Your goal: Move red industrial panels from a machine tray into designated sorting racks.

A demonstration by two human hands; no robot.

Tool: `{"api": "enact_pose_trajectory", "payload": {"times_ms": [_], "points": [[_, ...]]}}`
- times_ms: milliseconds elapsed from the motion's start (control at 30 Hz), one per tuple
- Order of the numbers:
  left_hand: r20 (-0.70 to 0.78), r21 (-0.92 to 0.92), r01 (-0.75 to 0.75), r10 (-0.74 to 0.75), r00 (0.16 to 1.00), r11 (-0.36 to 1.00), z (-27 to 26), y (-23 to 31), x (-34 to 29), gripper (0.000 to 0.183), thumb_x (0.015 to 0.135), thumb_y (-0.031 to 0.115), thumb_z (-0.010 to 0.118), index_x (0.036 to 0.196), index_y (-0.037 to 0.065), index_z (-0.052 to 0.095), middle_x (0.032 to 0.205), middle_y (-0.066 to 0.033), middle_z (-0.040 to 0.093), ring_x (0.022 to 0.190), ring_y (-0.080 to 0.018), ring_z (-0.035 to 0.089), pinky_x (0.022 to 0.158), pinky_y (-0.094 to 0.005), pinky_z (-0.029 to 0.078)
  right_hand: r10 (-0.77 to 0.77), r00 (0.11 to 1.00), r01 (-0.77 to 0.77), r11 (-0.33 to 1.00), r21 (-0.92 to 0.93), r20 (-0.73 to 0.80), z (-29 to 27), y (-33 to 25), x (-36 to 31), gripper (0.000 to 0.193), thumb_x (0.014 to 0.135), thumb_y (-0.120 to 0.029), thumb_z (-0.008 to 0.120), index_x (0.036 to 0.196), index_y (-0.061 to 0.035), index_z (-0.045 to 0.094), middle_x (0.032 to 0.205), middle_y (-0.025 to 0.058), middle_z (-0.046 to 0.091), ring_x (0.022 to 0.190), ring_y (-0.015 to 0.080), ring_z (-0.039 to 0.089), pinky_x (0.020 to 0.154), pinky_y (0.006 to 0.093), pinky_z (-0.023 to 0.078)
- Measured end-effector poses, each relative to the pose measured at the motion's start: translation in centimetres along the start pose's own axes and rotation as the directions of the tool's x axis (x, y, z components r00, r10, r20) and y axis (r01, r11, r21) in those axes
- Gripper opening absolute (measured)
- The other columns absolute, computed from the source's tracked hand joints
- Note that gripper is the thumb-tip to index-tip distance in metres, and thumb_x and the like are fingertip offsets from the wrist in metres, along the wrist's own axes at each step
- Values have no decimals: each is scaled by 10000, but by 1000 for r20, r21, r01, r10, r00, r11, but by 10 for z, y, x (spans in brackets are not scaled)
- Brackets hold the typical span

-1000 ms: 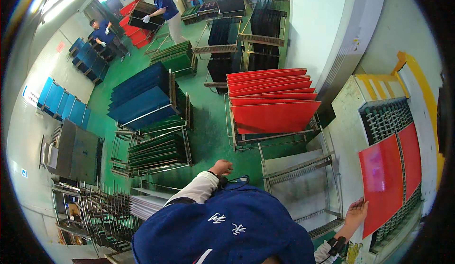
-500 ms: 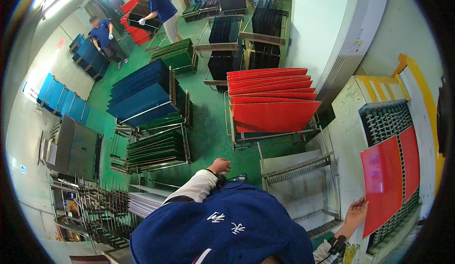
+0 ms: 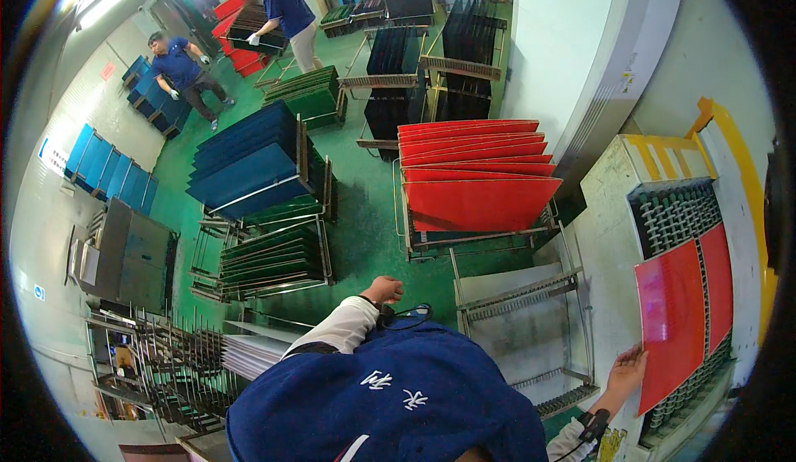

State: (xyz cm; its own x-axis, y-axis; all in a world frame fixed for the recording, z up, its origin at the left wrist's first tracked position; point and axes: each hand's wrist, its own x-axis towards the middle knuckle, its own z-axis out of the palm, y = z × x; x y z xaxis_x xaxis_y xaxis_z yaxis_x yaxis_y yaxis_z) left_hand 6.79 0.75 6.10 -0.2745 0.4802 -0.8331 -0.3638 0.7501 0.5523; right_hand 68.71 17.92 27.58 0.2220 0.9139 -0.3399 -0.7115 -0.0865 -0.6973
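At the lower right my right hand (image 3: 628, 371) has its fingers at the left edge of a red panel (image 3: 673, 321), seemingly gripping that edge. The panel is thin, flat and glossy. It lies over the rows of small rollers (image 3: 676, 217) of a conveyor machine, beside a second red panel (image 3: 717, 275). My left hand (image 3: 385, 289) is held out in front of my body with its fingers curled in. Nothing shows in it, and it touches nothing.
A metal rack (image 3: 518, 292) with slotted bars stands between me and the machine. Ahead is a rack of red panels (image 3: 485, 205); left of it are blue panels (image 3: 249, 184) and dark green ones (image 3: 278, 255). Two people (image 3: 286, 14) (image 3: 178, 68) are at the back left.
The person at the far left has stepped forward and lifted their head. The other person at the back has shifted slightly. My hands and the red panel stay nearly the same.
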Motion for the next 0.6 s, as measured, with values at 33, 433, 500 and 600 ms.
{"api": "enact_pose_trajectory", "payload": {"times_ms": [33, 433, 500, 600], "points": [[-9, 20, -3, 3, 1000, 1000, 1, 0, 0, 358, 852, 196, 535, 1146, -2, 483, 970, -158, 596, 713, -259, 614, 487, -317, 490, -2, 1000, 2, 1000, -1, -1, -4, -1, 2, 289, 842, -226, 587, 1062, -42, 550, 966, 37, 593, 799, 102, 548, 692, 226, 459], [-20, 13, -16, 16, 1000, 1000, 0, -2, -8, 382, 842, 193, 551, 1159, -7, 476, 985, -159, 590, 714, -251, 621, 472, -303, 485, 24, 999, -23, 1000, -11, 34, -2, -6, 8, 270, 842, -228, 587, 1034, -40, 566, 955, 35, 600, 801, 107, 557, 696, 225, 472], [-19, 10, -15, 15, 1000, 1000, -1, -3, -8, 385, 843, 197, 551, 1161, -7, 473, 990, -160, 588, 715, -248, 620, 472, -302, 484, 18, 1000, -19, 999, -47, -8, 3, -4, 5, 265, 846, -226, 581, 1029, -34, 570, 958, 33, 603, 801, 107, 560, 694, 225, 479], [-6, 4, -16, 16, 1000, 1000, -1, -4, -5, 388, 845, 204, 552, 1163, -2, 472, 994, -158, 585, 713, -242, 616, 475, -303, 482, 14, 1000, -13, 999, -33, 12, -5, 1, 8, 276, 851, -231, 573, 1039, -29, 561, 974, 35, 601, 810, 107, 563, 697, 226, 485]]}}
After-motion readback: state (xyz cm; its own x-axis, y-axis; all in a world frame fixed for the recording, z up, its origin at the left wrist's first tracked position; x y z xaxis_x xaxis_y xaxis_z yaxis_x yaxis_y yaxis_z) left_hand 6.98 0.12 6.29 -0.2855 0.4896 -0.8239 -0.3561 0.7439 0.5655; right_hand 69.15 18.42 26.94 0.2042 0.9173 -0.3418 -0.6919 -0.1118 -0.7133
